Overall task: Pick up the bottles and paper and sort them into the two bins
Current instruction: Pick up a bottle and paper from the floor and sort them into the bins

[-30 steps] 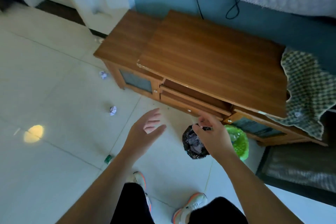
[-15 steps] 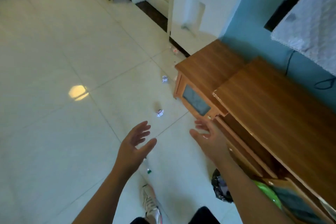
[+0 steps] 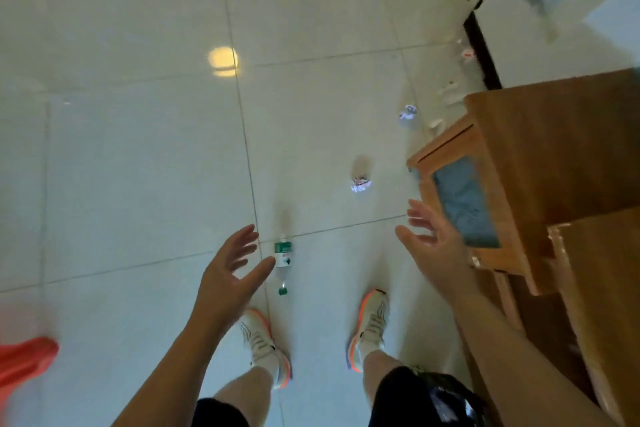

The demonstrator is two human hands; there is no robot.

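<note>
A clear plastic bottle [image 3: 283, 262] with a green label and green cap lies on the pale tiled floor just ahead of my feet. My left hand [image 3: 230, 270] hovers open right beside it, fingers spread, holding nothing. My right hand [image 3: 431, 246] is also open and empty, raised near the cabinet corner. One crumpled paper ball [image 3: 361, 184] lies farther ahead on the floor. A second paper ball [image 3: 407, 113] sits beyond it by the cabinet. A black-lined bin [image 3: 450, 399] shows partly behind my right leg.
A wooden cabinet [image 3: 540, 156] with a glass door fills the right side. Small white scraps [image 3: 450, 90] lie by its far corner near a dark door threshold [image 3: 479, 28]. An orange object [image 3: 24, 360] blurs in at the lower left edge.
My view has swung left and down from the bins and cabinet to the floor. My right hand has left the black bin. Both hands now reach forward, the left one beside the bottle.
</note>
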